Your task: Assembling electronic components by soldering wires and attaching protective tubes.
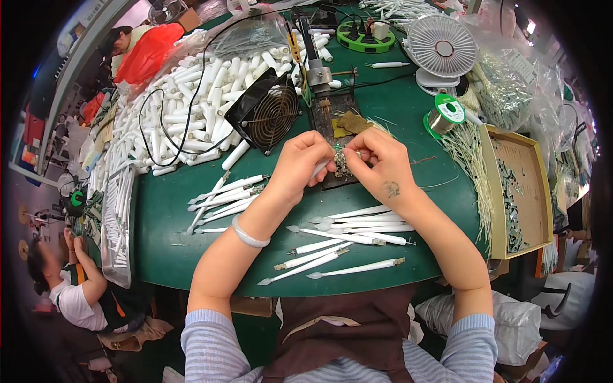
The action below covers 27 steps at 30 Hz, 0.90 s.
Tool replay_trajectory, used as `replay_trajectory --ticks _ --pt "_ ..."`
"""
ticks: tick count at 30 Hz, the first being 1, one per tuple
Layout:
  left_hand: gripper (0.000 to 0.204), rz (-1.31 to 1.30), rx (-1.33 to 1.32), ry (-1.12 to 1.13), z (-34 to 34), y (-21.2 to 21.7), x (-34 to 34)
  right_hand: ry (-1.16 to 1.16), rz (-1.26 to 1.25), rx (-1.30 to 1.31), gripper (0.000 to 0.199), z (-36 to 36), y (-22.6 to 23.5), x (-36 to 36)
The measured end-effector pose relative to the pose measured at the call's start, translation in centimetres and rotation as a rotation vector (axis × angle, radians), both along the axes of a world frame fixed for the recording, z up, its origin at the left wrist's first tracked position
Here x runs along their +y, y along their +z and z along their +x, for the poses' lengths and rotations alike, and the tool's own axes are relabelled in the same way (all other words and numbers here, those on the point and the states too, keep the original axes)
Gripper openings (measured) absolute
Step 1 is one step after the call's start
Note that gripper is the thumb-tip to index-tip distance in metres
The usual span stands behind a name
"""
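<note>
My left hand (305, 165) is closed in a pinch on a slim white stick-like piece (318, 168), mostly covered by the fingers. Opposite it, my right hand (378, 159) pinches something too small to make out. The fingertips nearly meet just below the tip of an upright soldering iron (322, 99) held in a clamp. Small metal bits (341, 167) lie under the fingers on a dark plate. White sticks with flame-shaped tips lie on the green table (172, 252), in a left group (233, 196) and a middle group (357, 225).
A black fan (268, 112) stands before a heap of white tubes (185, 108). Rightward are a solder spool (444, 116), a white fan (442, 48), thin wires (469, 172) and a box of small parts (527, 191). A metal tray (129, 223) lies left. Another person (80, 290) works beyond it.
</note>
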<state>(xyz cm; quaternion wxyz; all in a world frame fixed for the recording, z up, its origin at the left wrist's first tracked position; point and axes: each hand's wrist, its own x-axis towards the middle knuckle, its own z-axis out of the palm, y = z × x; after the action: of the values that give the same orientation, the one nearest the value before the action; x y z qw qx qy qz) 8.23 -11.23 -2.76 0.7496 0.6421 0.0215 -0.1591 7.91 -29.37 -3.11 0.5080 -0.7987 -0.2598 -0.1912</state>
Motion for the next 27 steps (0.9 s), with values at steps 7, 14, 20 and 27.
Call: replay_trajectory --ticks 7,14,20,27 --pt "0.009 0.046 -0.007 0.037 0.19 -0.15 -0.06 0.003 -0.071 0.004 0.009 0.15 -0.37 -0.06" --pt "0.010 0.053 -0.061 0.048 0.01 0.00 -0.21 -0.005 -0.080 -0.030 0.009 0.03 -0.24 0.09" --pt "0.010 0.063 -0.094 0.047 -0.21 -0.07 -0.21 -0.009 0.055 -0.024 0.008 0.12 -0.49 0.27" --pt "0.011 0.076 -0.043 0.028 -0.27 -0.12 0.08 0.007 -0.001 0.021 0.008 0.25 -0.60 0.03"
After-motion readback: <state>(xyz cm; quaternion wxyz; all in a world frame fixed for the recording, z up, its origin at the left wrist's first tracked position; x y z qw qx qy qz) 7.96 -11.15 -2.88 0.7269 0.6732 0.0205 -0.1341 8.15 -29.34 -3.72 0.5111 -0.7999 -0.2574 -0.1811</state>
